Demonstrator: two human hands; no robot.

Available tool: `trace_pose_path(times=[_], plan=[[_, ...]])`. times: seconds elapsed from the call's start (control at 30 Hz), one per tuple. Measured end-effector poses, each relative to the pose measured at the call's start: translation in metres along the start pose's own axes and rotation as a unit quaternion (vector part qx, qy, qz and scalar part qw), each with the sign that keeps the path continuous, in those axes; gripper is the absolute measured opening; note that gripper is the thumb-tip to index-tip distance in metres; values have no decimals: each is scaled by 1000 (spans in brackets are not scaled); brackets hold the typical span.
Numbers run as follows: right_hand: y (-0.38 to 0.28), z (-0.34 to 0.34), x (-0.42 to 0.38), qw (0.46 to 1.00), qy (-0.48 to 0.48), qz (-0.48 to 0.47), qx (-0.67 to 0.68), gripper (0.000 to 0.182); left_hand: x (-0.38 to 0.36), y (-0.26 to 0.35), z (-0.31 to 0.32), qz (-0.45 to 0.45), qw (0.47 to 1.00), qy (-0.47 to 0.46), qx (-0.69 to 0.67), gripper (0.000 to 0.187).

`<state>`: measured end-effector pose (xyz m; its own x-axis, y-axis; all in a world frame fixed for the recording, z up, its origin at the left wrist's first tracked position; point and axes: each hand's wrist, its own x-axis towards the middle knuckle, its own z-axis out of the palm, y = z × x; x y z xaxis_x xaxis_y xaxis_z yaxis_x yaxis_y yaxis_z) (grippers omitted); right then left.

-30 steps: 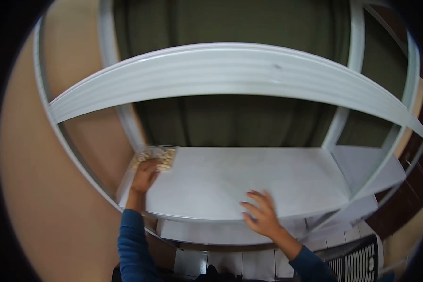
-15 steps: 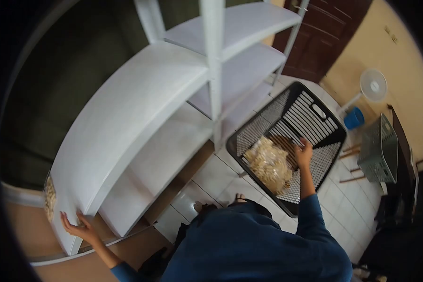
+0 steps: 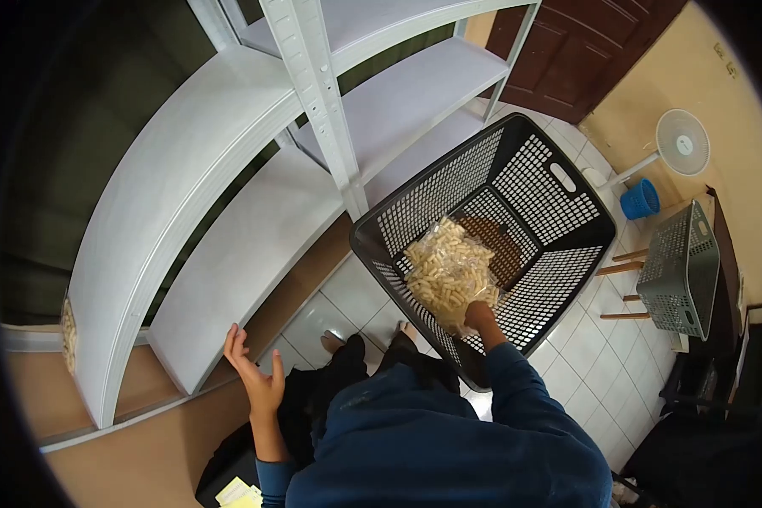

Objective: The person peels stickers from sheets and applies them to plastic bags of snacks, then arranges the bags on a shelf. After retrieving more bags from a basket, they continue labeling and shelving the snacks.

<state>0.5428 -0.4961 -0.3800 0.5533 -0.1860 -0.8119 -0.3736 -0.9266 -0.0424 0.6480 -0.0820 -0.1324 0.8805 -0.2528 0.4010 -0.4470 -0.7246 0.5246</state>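
Note:
My right hand (image 3: 483, 318) reaches into a large black plastic basket (image 3: 597, 241) with perforated sides. Its fingers close on the near end of a clear plastic bag of pale, stubby pieces (image 3: 449, 269), whose exact kind I cannot make out. The bag lies inside the basket, against its left side; my fingertips are partly hidden. My left hand (image 3: 258, 381) is held up in the air, fingers apart and holding nothing, beside the lower white shelf (image 3: 245, 245). Another bag of similar pieces (image 3: 69, 339) sits at the far left end of the upper shelf (image 3: 169, 152).
A metal shelf post (image 3: 317, 102) rises between the shelving sections. To the right are a white fan (image 3: 683, 142), a blue bin (image 3: 640, 199) and a grey crate (image 3: 677, 271) near wooden legs. A brown door (image 3: 567, 59) stands behind. White tiles (image 3: 351, 292) cover the floor.
My left hand has moved right, away from the upper shelf's end. My right hand has come down from above the basket's middle onto the bag. The view has shifted.

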Motion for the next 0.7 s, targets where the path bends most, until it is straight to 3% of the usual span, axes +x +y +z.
trace_pose_path(times=[0.03, 0.07, 0.13, 0.2, 0.3, 0.43, 0.53, 0.6, 0.67, 0.7], plan=[[9, 13, 17, 992, 80, 15, 100, 26, -6, 1, 4, -10, 999, 9, -33, 59], [13, 14, 14, 992, 77, 8, 98, 26, -11, 2, 7, -20, 997, 19, -67, 58], [16, 7, -2, 916, 303, -37, 260, 25, -19, 10, 16, -24, 997, 28, -64, 58], [19, 14, 7, 911, 280, -46, 300, 26, -24, 17, 23, -51, 992, 16, -112, 55], [19, 32, 16, 874, 364, -34, 321, 27, -24, 27, 32, -46, 991, 6, -129, 53], [10, 32, 20, 804, 298, 11, 514, 26, -21, 35, 39, -49, 986, -24, -156, 51], [2, 8, 3, 777, 358, -60, 515, 25, -17, 35, 44, -45, 982, -39, -177, 50], [2, -22, -11, 790, 371, -76, 483, 22, -16, 32, 47, -54, 969, -61, -234, 49], [-1, -68, -45, 778, 457, -145, 406, 17, -16, 32, 53, -72, 955, -60, -281, 42], [-7, -94, -66, 774, 465, -151, 402, 17, -15, 30, 58, -188, 883, -96, -419, 39]])
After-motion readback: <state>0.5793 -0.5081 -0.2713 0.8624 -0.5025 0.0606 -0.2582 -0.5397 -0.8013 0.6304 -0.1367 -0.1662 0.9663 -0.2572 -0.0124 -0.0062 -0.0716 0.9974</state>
